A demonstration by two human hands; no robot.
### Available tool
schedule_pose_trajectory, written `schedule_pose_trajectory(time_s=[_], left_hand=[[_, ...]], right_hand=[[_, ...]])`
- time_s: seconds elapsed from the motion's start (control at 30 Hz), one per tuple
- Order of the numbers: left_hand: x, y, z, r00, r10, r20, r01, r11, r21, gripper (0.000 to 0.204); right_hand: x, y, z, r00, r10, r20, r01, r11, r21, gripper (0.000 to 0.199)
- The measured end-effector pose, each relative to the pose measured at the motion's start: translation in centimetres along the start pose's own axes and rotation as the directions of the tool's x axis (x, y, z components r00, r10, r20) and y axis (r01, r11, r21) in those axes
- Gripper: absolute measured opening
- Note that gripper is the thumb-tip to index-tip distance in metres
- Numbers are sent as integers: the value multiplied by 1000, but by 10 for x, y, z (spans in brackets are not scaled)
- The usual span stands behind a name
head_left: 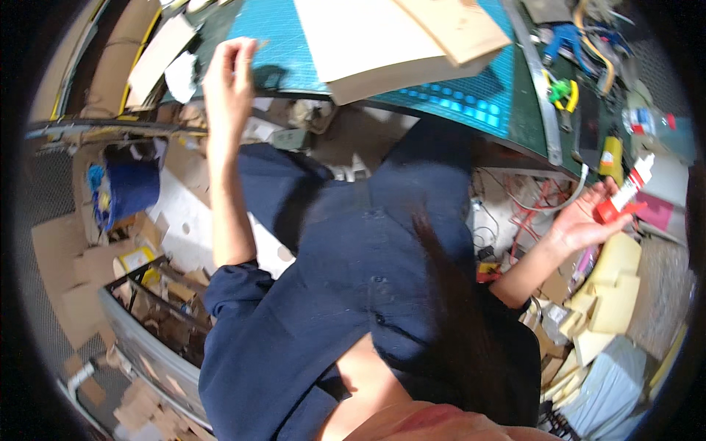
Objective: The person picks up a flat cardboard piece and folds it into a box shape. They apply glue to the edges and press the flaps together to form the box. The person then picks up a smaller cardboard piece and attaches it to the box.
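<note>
My left hand (230, 73) is raised near the left edge of the blue-green cutting mat (283, 55). Its fingers are curled and pressed together; whatever may be between the fingertips is too small to make out. Out to the right, my right hand (585, 219) is turned palm up and holds a red and white glue tube (629, 187), its white nozzle tilted up and away. On the mat stands a cream block-like piece (375, 48), apart from both hands, with a tan flat board (457, 33) across its right top.
A steel ruler (542, 103) lies along the bench's right side. Beyond it are blue-handled pliers (565, 40), yellow-green cutters (565, 94) and a clear bottle (646, 122). A blue bin (132, 184) and a grey crate (151, 342) of scraps stand left; yellow foam pieces (614, 309) pile up right.
</note>
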State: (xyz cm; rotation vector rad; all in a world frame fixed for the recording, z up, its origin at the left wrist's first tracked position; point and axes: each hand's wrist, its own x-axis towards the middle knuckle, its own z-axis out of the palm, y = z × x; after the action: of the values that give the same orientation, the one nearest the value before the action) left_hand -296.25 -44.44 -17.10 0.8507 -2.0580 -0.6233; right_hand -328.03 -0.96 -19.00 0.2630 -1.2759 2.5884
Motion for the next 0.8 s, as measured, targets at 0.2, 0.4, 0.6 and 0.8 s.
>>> schedule_pose_trajectory(time_s=[0.2, 0.4, 0.6, 0.8], left_hand=[[-43, 52, 11, 969, 218, -112, -242, 923, -299, 7], [-51, 60, 31, 871, 456, -183, -474, 878, -68, 17], [-50, 53, 34, 811, 560, -171, -572, 820, -31, 19], [-48, 44, 35, 820, 547, -166, -569, 810, -143, 23]], right_hand=[[2, 16, 7, 996, 59, 68, -64, 996, 67, 62], [-9, 21, 26, 997, 61, 49, -62, 998, 34, 62], [-11, 23, 28, 996, 72, 57, -73, 997, 23, 62], [-13, 26, 33, 995, 77, 59, -77, 997, -2, 63]])
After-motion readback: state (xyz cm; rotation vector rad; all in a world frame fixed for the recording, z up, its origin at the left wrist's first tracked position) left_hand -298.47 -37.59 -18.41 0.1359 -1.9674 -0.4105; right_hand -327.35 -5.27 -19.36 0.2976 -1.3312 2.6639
